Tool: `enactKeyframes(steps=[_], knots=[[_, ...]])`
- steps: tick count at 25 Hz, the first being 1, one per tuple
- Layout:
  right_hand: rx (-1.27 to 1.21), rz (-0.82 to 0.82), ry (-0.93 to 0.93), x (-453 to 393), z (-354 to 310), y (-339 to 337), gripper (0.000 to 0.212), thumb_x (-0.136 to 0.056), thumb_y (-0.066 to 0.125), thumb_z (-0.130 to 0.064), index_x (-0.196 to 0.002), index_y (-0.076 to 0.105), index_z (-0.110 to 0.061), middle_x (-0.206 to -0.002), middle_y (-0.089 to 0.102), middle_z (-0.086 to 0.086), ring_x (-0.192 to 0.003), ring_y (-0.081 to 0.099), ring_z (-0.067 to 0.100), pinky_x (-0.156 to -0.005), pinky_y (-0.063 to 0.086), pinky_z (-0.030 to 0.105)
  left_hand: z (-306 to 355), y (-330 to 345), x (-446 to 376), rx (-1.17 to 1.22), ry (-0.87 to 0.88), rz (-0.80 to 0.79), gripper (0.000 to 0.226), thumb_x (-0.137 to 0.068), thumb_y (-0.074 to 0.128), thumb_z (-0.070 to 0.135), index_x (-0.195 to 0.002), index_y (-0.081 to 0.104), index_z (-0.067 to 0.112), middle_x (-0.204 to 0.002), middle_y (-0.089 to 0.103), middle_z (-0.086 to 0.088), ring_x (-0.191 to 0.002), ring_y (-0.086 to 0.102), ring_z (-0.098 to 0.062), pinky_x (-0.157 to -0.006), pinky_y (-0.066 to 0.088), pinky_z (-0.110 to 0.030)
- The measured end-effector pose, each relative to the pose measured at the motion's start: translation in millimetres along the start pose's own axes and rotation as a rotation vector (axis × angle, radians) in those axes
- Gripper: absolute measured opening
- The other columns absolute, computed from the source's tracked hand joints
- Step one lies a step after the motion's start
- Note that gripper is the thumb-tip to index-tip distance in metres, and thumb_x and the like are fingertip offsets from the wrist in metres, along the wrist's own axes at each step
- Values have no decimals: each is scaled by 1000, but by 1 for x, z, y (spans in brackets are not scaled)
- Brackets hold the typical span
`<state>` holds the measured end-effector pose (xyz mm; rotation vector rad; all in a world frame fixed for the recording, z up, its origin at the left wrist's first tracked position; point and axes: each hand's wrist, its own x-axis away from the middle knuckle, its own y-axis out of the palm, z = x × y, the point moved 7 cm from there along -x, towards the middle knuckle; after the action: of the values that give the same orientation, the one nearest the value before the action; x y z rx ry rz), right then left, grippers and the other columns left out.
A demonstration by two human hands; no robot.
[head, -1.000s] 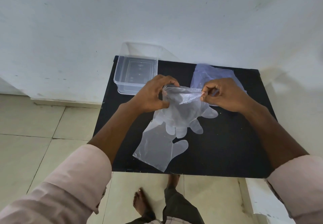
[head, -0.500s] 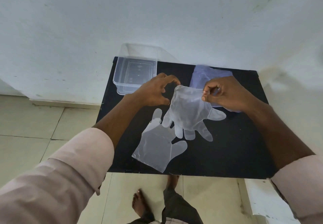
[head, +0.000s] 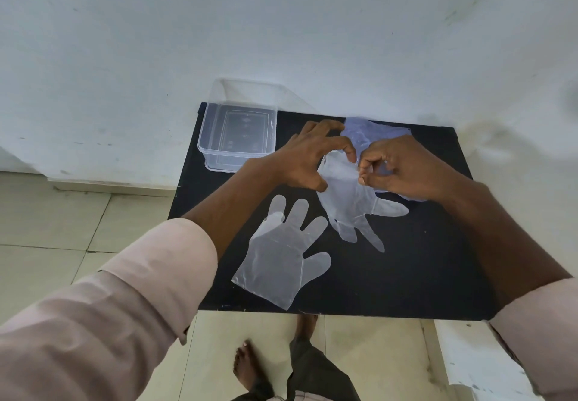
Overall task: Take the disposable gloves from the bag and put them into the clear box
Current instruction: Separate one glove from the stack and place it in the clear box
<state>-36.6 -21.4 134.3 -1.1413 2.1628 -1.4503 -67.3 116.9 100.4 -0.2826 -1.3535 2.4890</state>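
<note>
Right hand [head: 403,169] pinches glove [head: 350,200] cuff.

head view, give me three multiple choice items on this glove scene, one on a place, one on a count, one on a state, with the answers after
1. Where does the clear box stand on the black table?
A. far left corner by the wall
B. near right corner
C. centre

2. How many gloves lie flat with no hand on them?
A. none
B. one
C. three

3. What is the state of the clear box?
A. lid on
B. open, holding no gloves
C. full of gloves

Answers:
1 A, it stands at the table's far left edge against the wall.
2 B, only the near glove lies free; the left hand and right hand pinch the other glove.
3 B, the box's bare bottom shows through its open top.
</note>
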Motion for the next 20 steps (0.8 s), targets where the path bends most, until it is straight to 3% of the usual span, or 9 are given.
enactKeyframes(steps=[2, 4, 7, 13, 15, 17, 20], knots=[[12, 4, -24, 0, -3, 0, 9, -88, 67, -12, -86, 71, -4, -79, 65, 5, -65, 60, 1, -68, 40, 17, 0, 3, 0, -8, -19, -22, 67, -61, 72, 36, -125, 56, 26, -152, 33, -10, -141, 23, -34, -109, 28, -66], [71, 38, -77, 4, -12, -3, 6, -86, 71, -19, -81, 70, -17, -80, 69, 3, -71, 62, 9, -67, 41, 15, -4, 4, 0, -10, -44, -17, 65, -61, 71, 37, -123, 57, 25, -152, 34, -9, -140, 24, -33, -109, 29, -64], [73, 46, -106, 7, -16, -7, 7, -85, 71, -20, -78, 68, -20, -80, 71, 5, -74, 65, 17, -68, 47, 22, -15, 6, 1, -35, -77, -12, 64, -65, 78, 36, -125, 57, 27, -152, 34, -8, -141, 24, -33, -108, 31, -64], [185, 105, -79, 12, -8, -14, 8, -84, 71, -26, -81, 69, -19, -82, 69, 1, -79, 64, 15, -76, 50, 28, -37, -1, 12, -114, -162, -45, 50, -72, 78, 32, -119, 62, 29, -151, 35, -6, -141, 24, -30, -109, 30, -61], [125, 84, -117, 18, -12, -16, 6, -83, 74, -20, -79, 71, -15, -79, 69, -2, -74, 63, 9, -71, 48, 23, -46, -8, 17, -116, -172, -32, 42, -73, 76, 31, -113, 63, 31, -148, 40, -5, -138, 29, -29, -107, 32, -57], [125, 67, -133, 23, -14, -15, 5, -82, 74, -17, -79, 73, -13, -77, 68, -4, -70, 61, 6, -68, 45, 17, -48, -16, 21, -85, -140, -12, 35, -75, 77, 31, -108, 66, 29, -139, 50, -4, -130, 39, -25, -104, 37, -49], [114, 65, -94, 25, -8, -12, 7, -81, 75, -21, -77, 70, -19, -81, 70, 0, -72, 63, 10, -68, 42, 10, -41, -31, 26, 143, -101, 23, 19, -77, 80, 27, -92, 75, 18, -106, 72, 0, -101, 62, -11, -88, 48, -28]])
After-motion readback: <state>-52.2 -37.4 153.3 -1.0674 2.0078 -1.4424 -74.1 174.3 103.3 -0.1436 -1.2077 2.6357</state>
